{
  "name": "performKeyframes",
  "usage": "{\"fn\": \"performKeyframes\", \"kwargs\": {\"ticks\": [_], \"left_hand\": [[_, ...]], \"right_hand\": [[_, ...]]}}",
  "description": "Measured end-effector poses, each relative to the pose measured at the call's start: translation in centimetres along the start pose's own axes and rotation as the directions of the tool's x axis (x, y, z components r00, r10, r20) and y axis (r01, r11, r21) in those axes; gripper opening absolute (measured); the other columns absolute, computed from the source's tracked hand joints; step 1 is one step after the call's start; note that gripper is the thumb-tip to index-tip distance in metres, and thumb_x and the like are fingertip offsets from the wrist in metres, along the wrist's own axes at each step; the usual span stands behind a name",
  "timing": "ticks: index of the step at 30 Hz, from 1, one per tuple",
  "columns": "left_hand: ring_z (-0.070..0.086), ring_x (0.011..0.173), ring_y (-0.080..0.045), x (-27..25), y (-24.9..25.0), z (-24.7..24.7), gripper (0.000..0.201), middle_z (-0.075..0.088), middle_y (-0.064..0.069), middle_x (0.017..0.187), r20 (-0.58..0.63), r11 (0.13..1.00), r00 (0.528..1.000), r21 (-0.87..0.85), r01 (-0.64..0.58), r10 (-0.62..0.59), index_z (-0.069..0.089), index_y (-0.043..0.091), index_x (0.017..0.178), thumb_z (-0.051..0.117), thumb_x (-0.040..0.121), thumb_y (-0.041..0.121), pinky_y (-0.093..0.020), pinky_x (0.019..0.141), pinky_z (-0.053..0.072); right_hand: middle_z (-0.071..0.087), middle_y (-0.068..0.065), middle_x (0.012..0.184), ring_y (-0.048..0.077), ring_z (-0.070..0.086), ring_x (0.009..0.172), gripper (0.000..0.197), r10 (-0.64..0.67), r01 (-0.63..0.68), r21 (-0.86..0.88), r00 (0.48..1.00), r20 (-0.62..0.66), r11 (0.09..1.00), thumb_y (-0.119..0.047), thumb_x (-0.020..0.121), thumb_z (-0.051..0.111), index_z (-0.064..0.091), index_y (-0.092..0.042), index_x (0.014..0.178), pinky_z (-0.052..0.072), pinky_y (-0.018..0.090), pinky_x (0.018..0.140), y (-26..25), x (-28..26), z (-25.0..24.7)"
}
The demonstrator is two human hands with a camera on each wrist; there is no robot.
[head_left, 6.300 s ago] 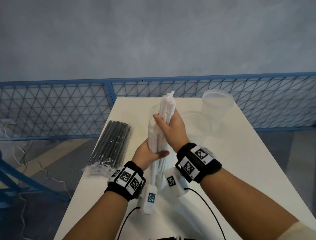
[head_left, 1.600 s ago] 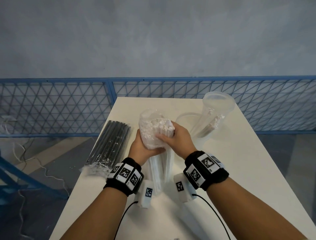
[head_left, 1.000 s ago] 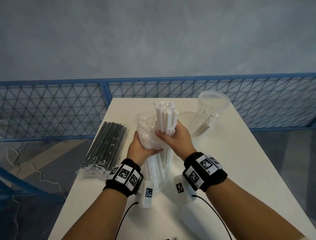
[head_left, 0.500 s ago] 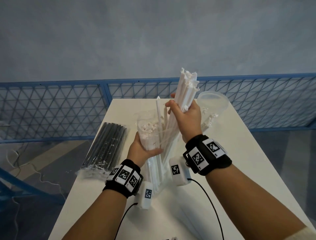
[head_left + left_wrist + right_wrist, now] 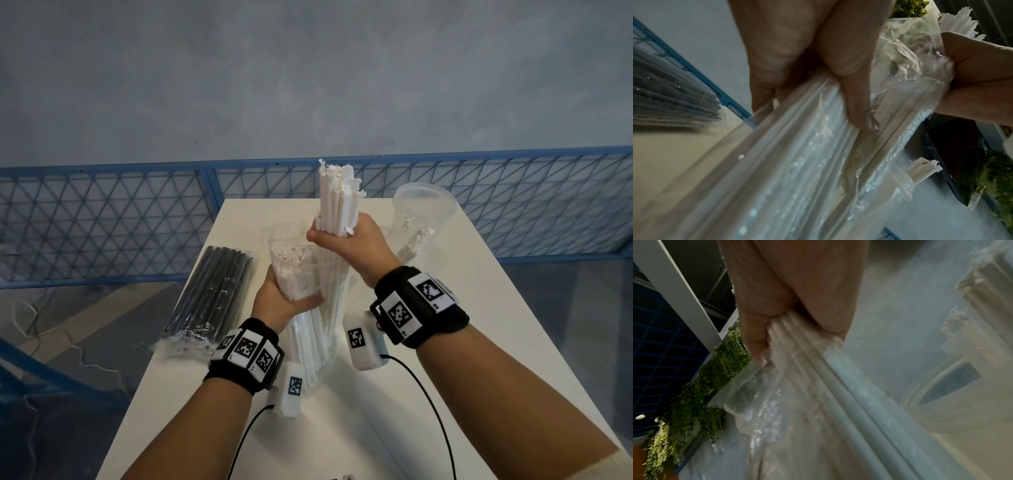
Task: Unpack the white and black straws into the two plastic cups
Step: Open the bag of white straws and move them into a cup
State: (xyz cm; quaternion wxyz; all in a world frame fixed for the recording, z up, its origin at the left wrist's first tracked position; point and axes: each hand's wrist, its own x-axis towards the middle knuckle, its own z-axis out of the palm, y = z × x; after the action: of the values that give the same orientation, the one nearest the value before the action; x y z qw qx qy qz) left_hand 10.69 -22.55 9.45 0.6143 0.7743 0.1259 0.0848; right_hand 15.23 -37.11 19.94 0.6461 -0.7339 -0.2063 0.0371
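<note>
While left hand clutches the bag, right hand fingers wrap white straws (upright, tips skyward).

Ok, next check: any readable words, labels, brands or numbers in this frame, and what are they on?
No readable text.
Left wrist band: square black-and-white code tags, with tiny marks beneath, too small to read.
Right wrist band: the same kind of tags, no legible words.
White straws, black straw pack, clear bag and plastic cup: no print visible.

Bag: clear, crinkled glossy plastic film. Straws: matt white, paper-wrapped. Table: smooth matt white; cup: translucent plastic.
</note>
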Motion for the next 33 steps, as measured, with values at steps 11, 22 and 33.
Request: {"fn": "performKeyframes", "kwargs": {"ticks": [11,22,33], "left_hand": [[0.056,0.107,-0.02,0.0,0.0,-0.2,0.082,0.061,-0.003,0.114,-0.032,0.995,0.999,0.095,0.027,-0.024,0.046,0.011,0.126,0.088,0.056,0.021,-0.029,0.086,0.043],[0.05,0.109,-0.015,-0.3,0.8,0.0,0.083,0.056,0.001,0.116,-0.045,0.996,0.999,0.086,0.019,-0.015,0.043,0.012,0.129,0.087,0.058,0.016,-0.027,0.089,0.037],[0.043,0.107,-0.01,-1.2,1.8,-0.4,0.079,0.049,0.004,0.112,-0.047,0.998,0.999,0.062,0.003,0.0,0.04,0.012,0.129,0.083,0.063,0.009,-0.024,0.091,0.032]], "right_hand": [[0.063,0.004,0.067,0.018,0.06,0.068,0.019,-0.031,0.17,0.348,0.928,-0.37,0.922,-0.01,0.08,0.069,0.061,-0.017,0.063,0.052,0.033,0.07,-4.7,1.6,-3.6],[0.065,0.007,0.073,0.018,0.063,0.07,0.013,0.37,-0.192,0.5,0.884,-0.285,0.845,-0.005,0.075,0.072,0.064,-0.003,0.085,0.053,0.035,0.076,1.7,1.1,-1.3],[0.056,0.006,0.064,0.013,0.059,0.049,0.009,0.472,-0.048,0.7,0.771,-0.428,0.713,-0.001,0.081,0.06,0.054,-0.004,0.074,0.049,0.022,0.052,0.1,2.9,-3.0]]}}
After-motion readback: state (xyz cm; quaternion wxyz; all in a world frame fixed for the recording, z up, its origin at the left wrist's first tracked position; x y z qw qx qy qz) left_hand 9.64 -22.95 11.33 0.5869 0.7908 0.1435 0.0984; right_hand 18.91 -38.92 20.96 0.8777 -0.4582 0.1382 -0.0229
